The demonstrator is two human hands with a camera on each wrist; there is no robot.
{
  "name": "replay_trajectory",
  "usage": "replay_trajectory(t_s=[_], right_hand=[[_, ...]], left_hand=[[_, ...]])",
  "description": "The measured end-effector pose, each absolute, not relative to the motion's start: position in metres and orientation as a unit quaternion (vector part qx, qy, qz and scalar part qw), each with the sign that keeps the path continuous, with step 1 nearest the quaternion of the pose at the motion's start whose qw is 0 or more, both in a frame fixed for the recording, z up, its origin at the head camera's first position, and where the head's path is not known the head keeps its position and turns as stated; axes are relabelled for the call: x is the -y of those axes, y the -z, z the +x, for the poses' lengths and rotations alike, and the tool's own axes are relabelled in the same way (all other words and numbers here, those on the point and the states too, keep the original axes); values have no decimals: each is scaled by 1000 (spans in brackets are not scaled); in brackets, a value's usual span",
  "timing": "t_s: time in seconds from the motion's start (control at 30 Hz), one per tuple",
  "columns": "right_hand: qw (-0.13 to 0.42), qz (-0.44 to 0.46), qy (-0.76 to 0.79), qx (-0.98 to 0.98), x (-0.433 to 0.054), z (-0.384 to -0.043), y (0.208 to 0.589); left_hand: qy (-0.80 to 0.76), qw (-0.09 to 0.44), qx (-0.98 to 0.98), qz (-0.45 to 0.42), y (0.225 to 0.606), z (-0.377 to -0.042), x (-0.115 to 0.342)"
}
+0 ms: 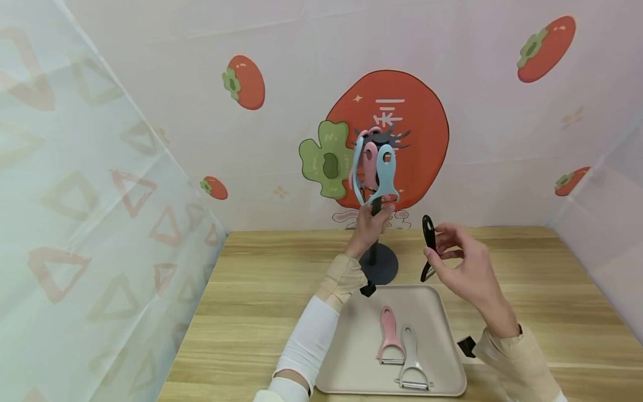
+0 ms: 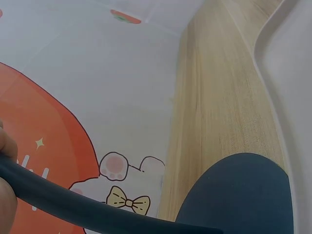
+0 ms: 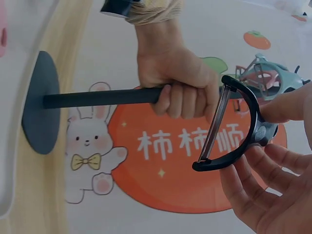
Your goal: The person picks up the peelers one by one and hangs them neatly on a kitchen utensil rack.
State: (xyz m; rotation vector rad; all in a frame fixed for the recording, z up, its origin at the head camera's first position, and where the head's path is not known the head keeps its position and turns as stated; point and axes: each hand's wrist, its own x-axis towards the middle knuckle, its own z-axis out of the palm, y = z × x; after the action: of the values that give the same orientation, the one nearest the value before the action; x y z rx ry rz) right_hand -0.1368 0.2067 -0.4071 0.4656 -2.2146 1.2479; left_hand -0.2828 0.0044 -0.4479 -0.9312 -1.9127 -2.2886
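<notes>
My left hand (image 1: 370, 226) grips the pole of a dark stand (image 3: 102, 98), its fingers wrapped around it in the right wrist view. Blue and pink peelers hang from hooks at the stand's top, among them a blue peeler (image 1: 386, 173) and a pink peeler (image 1: 369, 162). To the right of the stand, my right hand (image 1: 464, 268) pinches a black peeler (image 1: 429, 234) between thumb and fingers. Its metal blade and curved frame show in the right wrist view, apart from the stand. The left wrist view shows only bits of the left hand beside the pole.
A beige tray (image 1: 346, 357) lies on the wooden table (image 1: 251, 312) in front of the stand's round base (image 1: 384, 268). On it lie a pink peeler (image 1: 388, 329) and a light grey peeler (image 1: 409, 349). Behind the table rises a printed cloth backdrop (image 1: 166, 44).
</notes>
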Motion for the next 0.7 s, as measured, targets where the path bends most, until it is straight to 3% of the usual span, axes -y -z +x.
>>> replay_trajectory(t_s=[0.7], right_hand=[[391, 270, -503, 722, -187, -158, 358]], left_hand=[[720, 23, 618, -315, 447, -284, -3]])
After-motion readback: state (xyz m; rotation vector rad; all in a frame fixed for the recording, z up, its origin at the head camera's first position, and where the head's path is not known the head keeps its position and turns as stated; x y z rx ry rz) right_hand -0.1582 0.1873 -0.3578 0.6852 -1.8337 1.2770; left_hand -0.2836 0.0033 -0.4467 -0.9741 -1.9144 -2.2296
